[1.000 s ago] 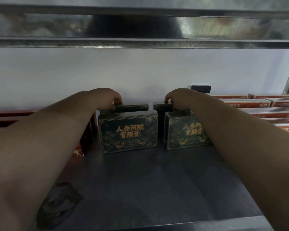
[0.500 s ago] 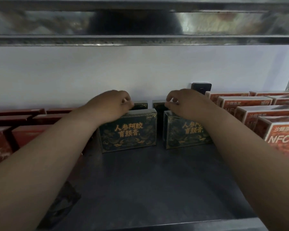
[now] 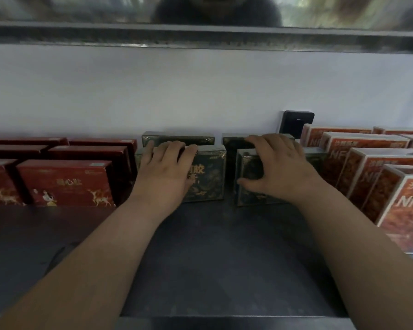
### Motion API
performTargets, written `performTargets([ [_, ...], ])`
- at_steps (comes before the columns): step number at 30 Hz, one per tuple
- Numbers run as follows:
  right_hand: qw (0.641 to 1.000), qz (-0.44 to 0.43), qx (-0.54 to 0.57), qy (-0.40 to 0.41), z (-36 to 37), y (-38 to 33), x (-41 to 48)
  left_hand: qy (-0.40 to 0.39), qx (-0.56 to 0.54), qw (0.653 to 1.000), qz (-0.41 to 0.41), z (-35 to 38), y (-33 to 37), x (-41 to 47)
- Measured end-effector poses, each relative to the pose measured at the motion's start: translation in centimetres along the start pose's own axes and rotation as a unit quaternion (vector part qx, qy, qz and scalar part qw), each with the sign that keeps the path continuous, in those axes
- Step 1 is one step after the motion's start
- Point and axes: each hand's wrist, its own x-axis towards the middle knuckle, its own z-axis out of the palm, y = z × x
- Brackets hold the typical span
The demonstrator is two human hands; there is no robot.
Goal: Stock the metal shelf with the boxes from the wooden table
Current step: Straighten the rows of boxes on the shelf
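Note:
Two dark green boxes with gold print stand upright side by side at the back of the metal shelf (image 3: 212, 258). My left hand (image 3: 167, 167) lies over the left green box (image 3: 208, 177), its fingers fairly straight and reaching across the top edge. My right hand (image 3: 274, 170) holds the right green box (image 3: 247, 163), fingers over the top and thumb against its front face. Behind each stands another green box, one on the left (image 3: 177, 138) and one on the right (image 3: 234, 141), close to the wall.
Rows of dark red boxes (image 3: 65, 182) fill the shelf's left side. Orange and white NFC boxes (image 3: 379, 167) fill the right. A black wall socket (image 3: 297, 122) sits behind them. The upper metal shelf (image 3: 200, 34) runs low overhead.
The view has pulled back and tilted down, so more red and orange boxes show. Both hands have slid from the boxes' top back edges down over their tops and fronts.

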Motion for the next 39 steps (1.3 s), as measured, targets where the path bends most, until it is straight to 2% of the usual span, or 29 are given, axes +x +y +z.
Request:
performTargets([
  [4,0.999,0.033,-0.001,-0.029,-0.7,-0.1,-0.1,0.011,-0.006,1.000,-0.005,0.1,-0.4,-0.7],
  [18,0.997,0.002,-0.045,0.067,1.6,-1.5,-0.2,0.005,-0.027,0.998,-0.049,0.5,-1.1,-1.3],
  [39,0.997,0.008,-0.021,0.069,1.7,-1.3,0.3,0.032,-0.009,0.999,-0.040,1.5,-1.4,-1.0],
])
